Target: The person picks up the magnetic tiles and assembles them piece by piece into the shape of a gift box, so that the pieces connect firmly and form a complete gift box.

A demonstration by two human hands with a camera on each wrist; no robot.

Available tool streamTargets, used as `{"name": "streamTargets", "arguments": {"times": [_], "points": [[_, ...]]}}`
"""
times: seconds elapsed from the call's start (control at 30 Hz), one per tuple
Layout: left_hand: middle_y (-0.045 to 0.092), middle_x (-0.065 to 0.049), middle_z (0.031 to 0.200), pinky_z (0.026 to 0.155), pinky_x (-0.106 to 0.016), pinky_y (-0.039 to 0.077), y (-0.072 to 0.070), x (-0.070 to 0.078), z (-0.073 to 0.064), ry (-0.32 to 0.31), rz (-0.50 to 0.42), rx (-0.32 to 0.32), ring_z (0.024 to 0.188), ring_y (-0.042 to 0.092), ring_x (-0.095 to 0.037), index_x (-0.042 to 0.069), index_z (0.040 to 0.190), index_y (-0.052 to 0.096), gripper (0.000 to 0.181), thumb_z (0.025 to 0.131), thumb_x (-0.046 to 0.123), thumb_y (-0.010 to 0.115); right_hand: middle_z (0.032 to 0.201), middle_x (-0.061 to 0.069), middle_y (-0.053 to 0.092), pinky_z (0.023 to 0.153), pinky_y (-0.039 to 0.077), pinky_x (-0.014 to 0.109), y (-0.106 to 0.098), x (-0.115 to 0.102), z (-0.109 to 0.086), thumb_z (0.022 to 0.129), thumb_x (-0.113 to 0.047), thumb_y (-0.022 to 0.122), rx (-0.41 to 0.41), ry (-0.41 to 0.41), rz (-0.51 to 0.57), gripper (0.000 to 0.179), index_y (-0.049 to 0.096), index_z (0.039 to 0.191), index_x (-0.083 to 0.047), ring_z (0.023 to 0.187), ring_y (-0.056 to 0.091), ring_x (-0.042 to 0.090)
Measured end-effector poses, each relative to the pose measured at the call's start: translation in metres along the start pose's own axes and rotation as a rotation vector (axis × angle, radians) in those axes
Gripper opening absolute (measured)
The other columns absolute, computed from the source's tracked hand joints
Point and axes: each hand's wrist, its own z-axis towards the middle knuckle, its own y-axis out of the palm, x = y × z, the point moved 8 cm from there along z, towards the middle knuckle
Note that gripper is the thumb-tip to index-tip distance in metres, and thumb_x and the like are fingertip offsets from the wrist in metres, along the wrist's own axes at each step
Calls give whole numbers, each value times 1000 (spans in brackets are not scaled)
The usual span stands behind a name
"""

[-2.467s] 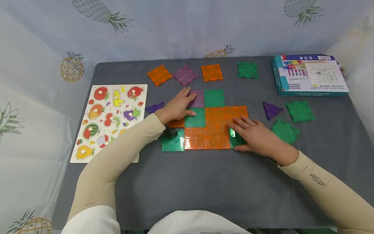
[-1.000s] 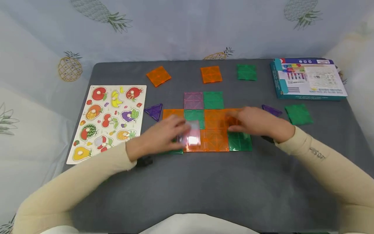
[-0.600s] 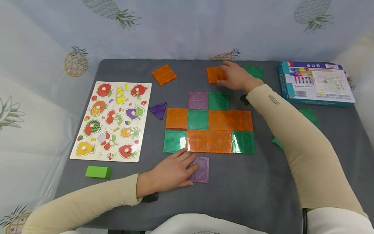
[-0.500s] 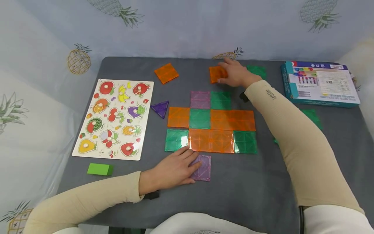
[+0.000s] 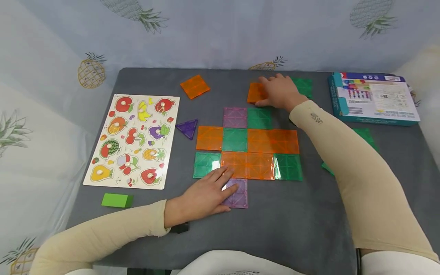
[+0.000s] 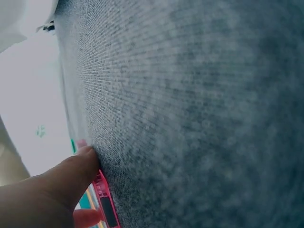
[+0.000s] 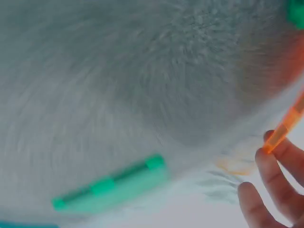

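My left hand (image 5: 204, 196) lies over a translucent purple square magnetic tile (image 5: 238, 194), its fingers fairly straight and spread. That tile's upper edge meets a joined block of orange tiles (image 5: 260, 166) and green tiles (image 5: 288, 167); another purple tile (image 5: 235, 117) sits at the block's top. In the left wrist view, the thumb is beside the edge of the pinkish tile (image 6: 105, 199). Near the far edge, my right hand (image 5: 282, 91) pinches an orange square tile (image 5: 255, 93). Fingertips meet this orange tile's edge (image 7: 285, 126) in the right wrist view; the thumb is unclear.
A fruit puzzle board (image 5: 132, 141) and a green block (image 5: 117, 200) lie left. A purple triangle (image 5: 187, 128) and a loose orange tile (image 5: 194, 86) lie beyond. A box (image 5: 374, 99) stands at the far right, with green tiles (image 5: 302, 87) nearby.
My left hand has brought the purple tile down from the far side and slid it up against the block. My right hand has left the block, reached the far orange tile and shifted it slightly nearer.
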Motion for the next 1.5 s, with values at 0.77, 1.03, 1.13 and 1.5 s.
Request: {"name": "streamTargets", "arguments": {"times": [0.77,1.03,1.13,1.5], "points": [[20,-30,154,111,-51,31,-1,-77,-20,-573,-265,89,142,25,-44,-7,150,21,100,85,59,60,102,7,52,65,38,34,84,-147,-233,72,-70,68,252,-409,-118,78,57,133,-22,86,45,23],[5,-22,160,118,-53,12,6,-97,-20,-705,-864,69,148,2,-36,-3,153,4,89,95,42,56,130,12,47,90,40,59,80,-141,-211,74,-71,63,186,-393,2,78,55,134,-23,119,43,34],[4,-14,162,119,-48,13,-2,-103,-21,-781,-1321,185,150,6,-28,4,154,1,79,100,31,51,140,13,43,97,34,65,66,-126,-186,82,-63,61,139,-372,99,69,53,135,-20,129,38,37],[3,-9,163,119,-47,13,-14,-99,-25,-845,-1411,178,150,4,-26,6,155,0,76,100,25,49,158,15,22,104,23,70,28,-80,-83,95,-48,53,20,-234,209,67,35,148,-12,145,18,37]]}}
